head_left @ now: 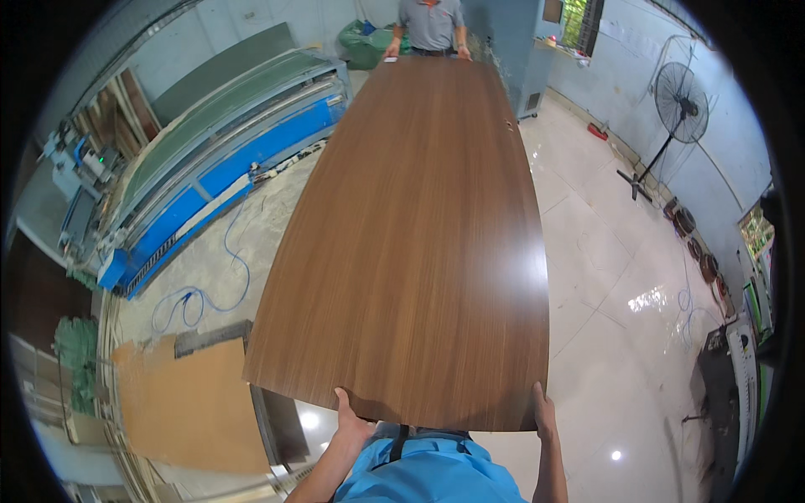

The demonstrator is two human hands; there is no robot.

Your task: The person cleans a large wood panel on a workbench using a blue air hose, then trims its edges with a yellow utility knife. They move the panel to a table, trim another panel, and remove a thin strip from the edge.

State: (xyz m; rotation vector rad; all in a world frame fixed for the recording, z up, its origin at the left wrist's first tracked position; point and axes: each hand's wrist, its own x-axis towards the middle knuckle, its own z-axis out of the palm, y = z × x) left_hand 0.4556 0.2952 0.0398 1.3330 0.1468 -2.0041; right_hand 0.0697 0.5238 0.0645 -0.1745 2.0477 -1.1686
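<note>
Imbalance is our risk: our left hand clasps the near edge of the brown panel left of its middle, our right hand its near right corner, so the near left corner could dip. If we and the co-worker at the far edge fall out of step, the panel between us might twist or slip. Nearest to farthest, we count two hands of ours, one panel, one standing fan on the right, one co-worker.
</note>
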